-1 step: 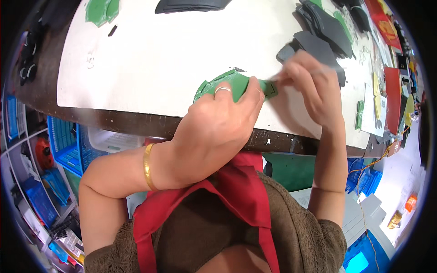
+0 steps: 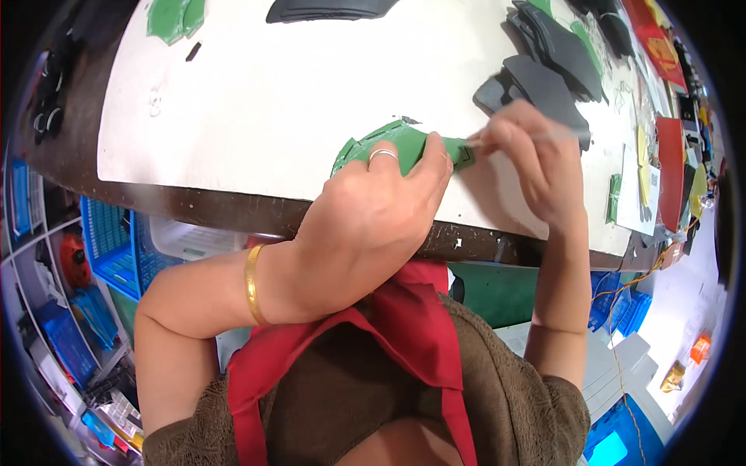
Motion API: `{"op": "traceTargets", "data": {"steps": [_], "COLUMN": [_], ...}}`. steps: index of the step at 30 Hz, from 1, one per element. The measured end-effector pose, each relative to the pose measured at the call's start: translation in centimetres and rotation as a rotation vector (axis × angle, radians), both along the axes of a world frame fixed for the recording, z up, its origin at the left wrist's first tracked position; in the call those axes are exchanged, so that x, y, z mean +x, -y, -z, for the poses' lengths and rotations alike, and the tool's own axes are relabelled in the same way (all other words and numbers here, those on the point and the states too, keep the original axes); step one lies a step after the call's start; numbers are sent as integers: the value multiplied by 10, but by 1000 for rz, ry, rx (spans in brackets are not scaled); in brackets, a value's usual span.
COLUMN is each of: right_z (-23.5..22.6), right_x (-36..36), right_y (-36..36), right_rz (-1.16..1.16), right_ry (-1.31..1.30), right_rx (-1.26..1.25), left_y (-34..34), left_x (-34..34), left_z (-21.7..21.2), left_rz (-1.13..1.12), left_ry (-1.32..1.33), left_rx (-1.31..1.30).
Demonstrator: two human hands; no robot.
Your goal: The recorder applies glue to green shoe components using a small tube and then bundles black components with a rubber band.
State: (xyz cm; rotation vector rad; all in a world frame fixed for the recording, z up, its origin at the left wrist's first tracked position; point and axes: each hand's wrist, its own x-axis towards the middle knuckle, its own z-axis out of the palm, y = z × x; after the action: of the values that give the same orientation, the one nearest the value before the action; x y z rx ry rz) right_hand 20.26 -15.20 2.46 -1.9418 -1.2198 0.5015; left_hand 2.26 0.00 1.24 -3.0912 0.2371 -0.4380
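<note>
A green pattern piece point(image 2: 410, 143) with slots cut along its edges lies near the table's front edge. My left hand point(image 2: 373, 206) is over it, its bent fingers pressing it down and hiding part of it. At its right end is a dark angular slot or line. My right hand point(image 2: 536, 159) pinches a thin, pale, pen-like stick point(image 2: 561, 135), smeared by motion. Its tip meets the right end of the green piece. Just beyond my right hand lie dark grey cut pieces point(image 2: 544, 81), overlapping one another. A small dark scrap point(image 2: 409, 120) touches the green piece's far edge.
The white-topped table point(image 2: 264, 116) has a dark front edge. More green pieces point(image 2: 172, 19) lie far left, a dark stack point(image 2: 330, 8) at the back. Papers point(image 2: 639, 186) and a red item point(image 2: 670, 159) crowd the right. Blue baskets point(image 2: 113, 245) stand below left.
My right hand has shifted slightly, and the pen-like stick shows more clearly, its tip at the green piece's right end. My left hand and the green piece stay in place.
</note>
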Motion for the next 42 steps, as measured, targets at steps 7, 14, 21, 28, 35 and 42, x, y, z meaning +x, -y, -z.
{"op": "traceTargets", "data": {"steps": [7, 14, 21, 28, 35, 42], "right_z": [6, 12, 3, -4, -9, -16], "right_x": [-21, -23, -53, -41, -27, 1], "right_y": [23, 14, 13, 5, -31, 14], "right_rz": [-15, 110, 138, 161, 211, 328], "right_ry": [477, 319, 586, -3, 130, -130], "right_rx": [5, 129, -51, -62, -333, 21], "left_y": [1, -3, -1, -9, -19, -52], "left_x": [2, 5, 3, 5, 0, 20], "left_z": [-6, -3, -8, 1, 9, 15], "left_rz": [12, 53, 67, 95, 59, 254], "left_ry": [-60, -42, -109, -45, -12, 318], "left_rx": [13, -6, 26, -72, -376, -340]}}
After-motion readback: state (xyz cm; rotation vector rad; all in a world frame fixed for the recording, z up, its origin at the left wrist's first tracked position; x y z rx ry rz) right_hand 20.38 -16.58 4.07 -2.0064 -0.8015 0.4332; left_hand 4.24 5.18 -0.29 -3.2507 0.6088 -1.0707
